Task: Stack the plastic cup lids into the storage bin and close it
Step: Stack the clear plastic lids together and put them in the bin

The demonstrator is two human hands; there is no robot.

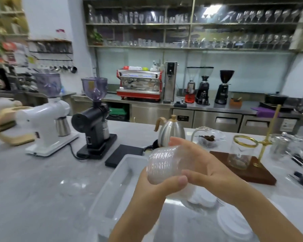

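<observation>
A: Where are the lids right now?

B: A stack of clear plastic cup lids [162, 165] is up in the air, lying on its side over the open translucent storage bin [115, 186] — held between both hands.

A: How are the hands set?

B: The left hand [157, 187] cups the near end from below, thumb pressed across the front of the stack. The right hand [205, 165] wraps the far end, fingers curled over the top and thumb underneath. Both are closed on it.

A: Anything else nearby?

B: More white lids [203, 198] lie under the right wrist, though blur hides whether they sit in the bin. A silver gooseneck kettle [171, 131] stands just behind the hands, a black coffee grinder [94, 117] and a white one [47, 119] off to the left on the grey counter [33, 180].
</observation>
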